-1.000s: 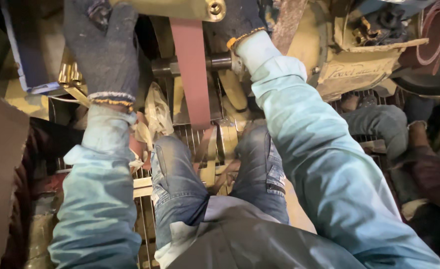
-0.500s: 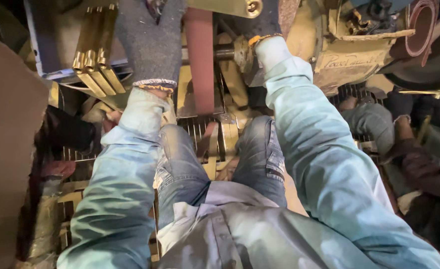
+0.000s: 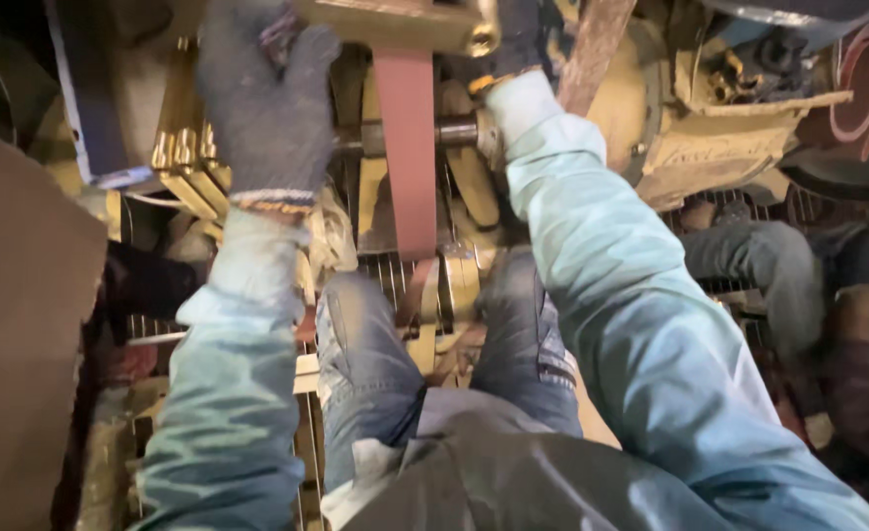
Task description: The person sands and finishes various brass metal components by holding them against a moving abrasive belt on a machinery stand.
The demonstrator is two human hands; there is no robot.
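Head view looks down past two pale blue sleeves to a reddish-brown abrasive sanding belt (image 3: 407, 147) running upright between the person's knees. The left hand (image 3: 262, 103), in a dark grey knitted glove, has its fingers clenched around one end of a long brass-coloured metal bar (image 3: 395, 22) that lies across the top of the belt. The right hand (image 3: 518, 34), also gloved, sits at the bar's other end near the frame edge; its fingers are mostly cut off, so I cannot tell whether they are clenched. The bar appears to touch the belt face, held level between both hands.

A stack of similar brass-coloured bars (image 3: 188, 162) lies just beside the left wrist. Another person's grey-trousered leg (image 3: 769, 270) is at the right.

Judged from this: uneven pressure could tip the bar and let the belt snatch it, and a glove cuff or loose sleeve close to the belt could catch.
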